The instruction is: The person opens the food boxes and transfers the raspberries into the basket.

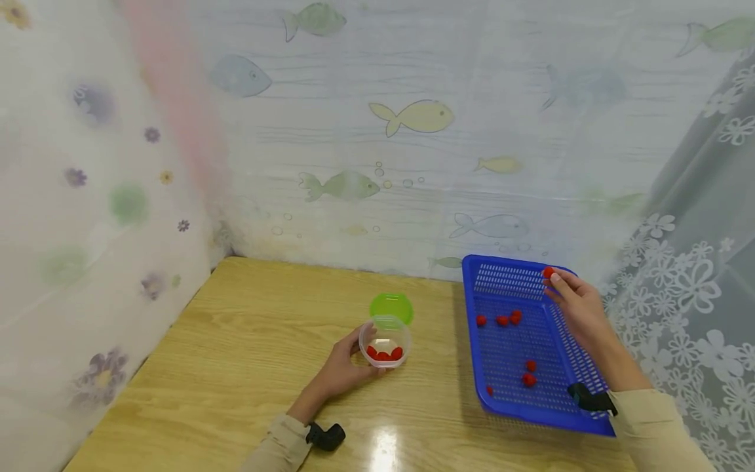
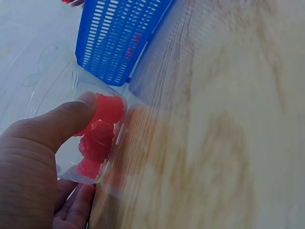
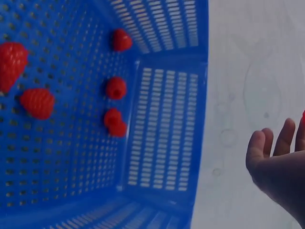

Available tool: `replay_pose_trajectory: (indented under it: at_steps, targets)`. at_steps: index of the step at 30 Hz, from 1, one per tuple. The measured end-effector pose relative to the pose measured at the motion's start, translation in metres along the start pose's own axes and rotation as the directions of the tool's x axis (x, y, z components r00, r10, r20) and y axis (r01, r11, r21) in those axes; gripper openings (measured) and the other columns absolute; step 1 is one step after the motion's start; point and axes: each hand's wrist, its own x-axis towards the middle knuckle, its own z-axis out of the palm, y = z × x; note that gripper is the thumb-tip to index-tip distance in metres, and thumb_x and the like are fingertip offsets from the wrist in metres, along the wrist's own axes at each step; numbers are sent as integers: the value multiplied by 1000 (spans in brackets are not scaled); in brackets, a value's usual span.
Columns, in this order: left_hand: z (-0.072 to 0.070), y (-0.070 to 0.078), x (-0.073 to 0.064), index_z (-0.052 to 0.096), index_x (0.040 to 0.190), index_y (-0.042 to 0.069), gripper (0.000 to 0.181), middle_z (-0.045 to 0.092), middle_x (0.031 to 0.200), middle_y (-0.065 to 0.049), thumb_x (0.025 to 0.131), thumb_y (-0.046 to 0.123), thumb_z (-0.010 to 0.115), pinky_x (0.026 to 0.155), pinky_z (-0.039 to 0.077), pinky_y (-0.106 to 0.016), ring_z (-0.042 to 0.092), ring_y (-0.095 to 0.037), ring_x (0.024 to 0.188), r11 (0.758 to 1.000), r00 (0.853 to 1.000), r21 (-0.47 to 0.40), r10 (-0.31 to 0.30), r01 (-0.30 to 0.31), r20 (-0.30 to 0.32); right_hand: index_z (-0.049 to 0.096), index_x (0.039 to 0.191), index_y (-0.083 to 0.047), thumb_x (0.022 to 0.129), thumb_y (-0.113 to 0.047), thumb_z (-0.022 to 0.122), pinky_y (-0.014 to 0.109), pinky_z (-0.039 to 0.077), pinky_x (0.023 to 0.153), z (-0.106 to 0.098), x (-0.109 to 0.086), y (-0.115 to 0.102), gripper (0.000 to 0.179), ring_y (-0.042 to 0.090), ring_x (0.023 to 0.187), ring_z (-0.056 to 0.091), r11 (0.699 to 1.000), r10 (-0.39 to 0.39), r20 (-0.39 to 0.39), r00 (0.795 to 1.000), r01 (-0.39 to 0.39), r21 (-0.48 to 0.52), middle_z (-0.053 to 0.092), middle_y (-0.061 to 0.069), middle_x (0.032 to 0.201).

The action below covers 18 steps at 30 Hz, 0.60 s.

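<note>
My left hand (image 1: 348,364) grips a small clear plastic tub (image 1: 385,322) from its left side, with the thumb along the near wall. Several raspberries (image 2: 97,140) lie at the bottom of the tub, which leans so its mouth shows in the head view. Up over the far right corner of the blue basket (image 1: 472,341), my right hand (image 1: 580,314) pinches one raspberry (image 1: 548,272) between thumb and fingertips. In the right wrist view only a sliver of that berry shows at the edge. More raspberries (image 3: 38,103) are scattered on the basket's perforated floor.
A green lid (image 1: 392,305) lies flat on the wooden table (image 1: 265,328), just behind the tub. The basket takes up the table's right side. Fish-patterned sheeting (image 1: 330,131) hangs at the back, and a flowered curtain (image 1: 702,295) borders the right.
</note>
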Motion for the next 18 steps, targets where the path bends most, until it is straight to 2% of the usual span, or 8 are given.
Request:
replay_pose_trajectory:
  at_steps: [4,9,18]
  targets:
    - [-1,2,-2,35,158,10,93,54,149,-11,81,21,87,111,46,-37,56,-27,133,1000,1000,12,-22,22,-1,68,115,-16,105,-14,54,13,53,91,-9,2,2,18,1,106,64,999,-10,19,1000,10,32,64,-9,114]
    - [0,3,-2,36,158,10,93,54,149,-10,81,20,87,111,45,-38,56,-26,134,999,999,19,-31,32,-10,67,118,-17,107,-14,51,14,53,91,-16,3,3,20,0,107,65,1000,-13,66,998,13,-1,66,-9,116]
    - [1,5,-1,37,158,10,92,54,149,-9,81,19,87,111,44,-32,56,-24,134,999,999,14,-36,36,-13,66,122,-18,107,-14,50,13,52,92,-24,11,8,22,-2,108,64,997,11,103,995,-4,-74,65,-12,118]
